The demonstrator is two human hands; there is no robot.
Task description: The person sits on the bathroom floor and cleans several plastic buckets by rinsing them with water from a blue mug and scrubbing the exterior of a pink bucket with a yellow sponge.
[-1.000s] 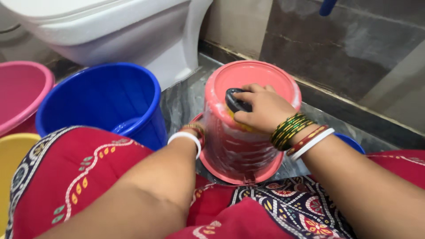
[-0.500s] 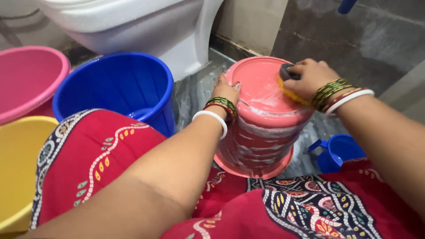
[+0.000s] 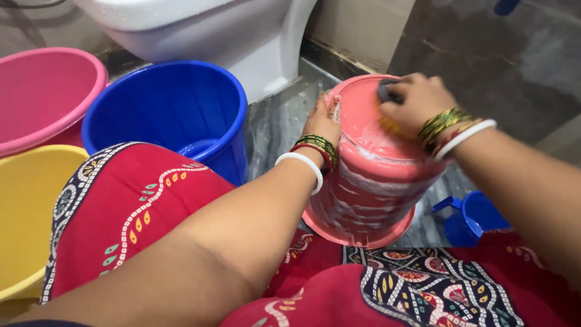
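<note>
A: Where is the pink bucket (image 3: 369, 181)?

B: It stands upside down and soapy on the wet floor, between your 2 hands, tilted slightly.

A: What are my hands doing?

B: Your left hand (image 3: 321, 124) lies flat against its left side near the upturned base. Your right hand (image 3: 417, 100) is clenched around a dark scrub brush (image 3: 387, 91), pressing its yellow bristles on that base.

A: And around them?

B: Left of your left hand sits a blue bucket (image 3: 169, 115), farther left a pink tub (image 3: 45, 97) and a yellow tub (image 3: 30, 206). Below your right wrist stands a blue mug (image 3: 472, 218).
</note>
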